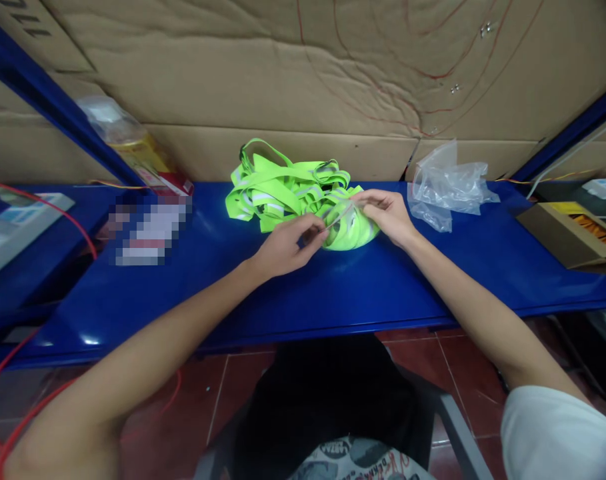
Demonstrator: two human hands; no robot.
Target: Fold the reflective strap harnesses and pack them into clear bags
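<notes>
A heap of neon green straps with silver reflective bands (283,190) lies on the blue shelf (333,287) in front of me. My left hand (285,247) is closed in a pinch on one end of a thin clear band. My right hand (387,213) pinches the other end, and the band is stretched between them over a rolled bundle of the green straps (350,233). Both hands sit at the right front of the heap.
Clear plastic bags (445,187) lie right of the heap. An open cardboard box (573,233) stands at the far right. A bagged bottle (133,147) leans at the back left, near a pixelated patch. Red cable (13,400) loops at left. Cardboard lines the back.
</notes>
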